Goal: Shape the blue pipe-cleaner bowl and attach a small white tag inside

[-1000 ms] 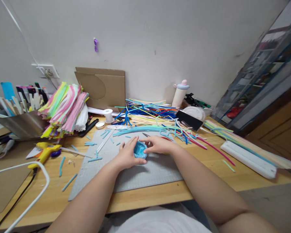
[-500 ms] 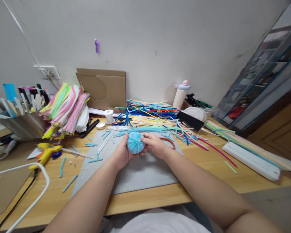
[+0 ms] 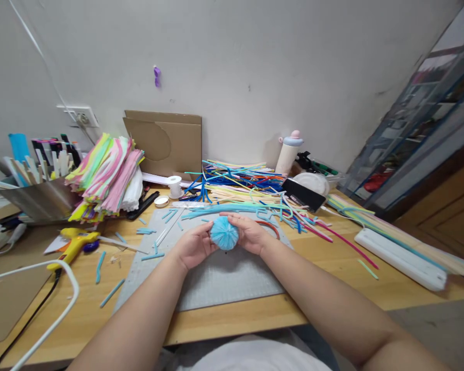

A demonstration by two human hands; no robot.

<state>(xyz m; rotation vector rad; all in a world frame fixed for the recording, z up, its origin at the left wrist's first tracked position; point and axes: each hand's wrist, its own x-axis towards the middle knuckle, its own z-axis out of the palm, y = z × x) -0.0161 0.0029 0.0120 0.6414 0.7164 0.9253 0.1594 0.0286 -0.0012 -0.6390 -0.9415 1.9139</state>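
Observation:
A round, fuzzy blue ball (image 3: 224, 234) with strands radiating from its middle is held above the grey cutting mat (image 3: 232, 281). My left hand (image 3: 196, 245) curls against the ball's left side, its fingertips partly behind it. My right hand (image 3: 249, 234) grips the ball from the right, with the thumb on its front and fingers over the top and behind. Short blue pipe cleaner pieces (image 3: 146, 231) are scattered on the mat left of my hands. Longer blue pipe cleaners (image 3: 232, 207) lie along the mat's far edge.
On the left are a yellow glue gun (image 3: 73, 246), bundles of pastel pipe cleaners (image 3: 108, 175) and a white cable (image 3: 71, 278). Behind stand a cardboard sheet (image 3: 181, 144), a white spool (image 3: 174, 186) and a bottle (image 3: 288, 154). A black phone (image 3: 303, 196) and white power strip (image 3: 400, 257) are right.
The blue ball has shifted slightly right and turned, so its radiating centre faces me more. My right fingers have moved around its top; my left thumb has slid to its side.

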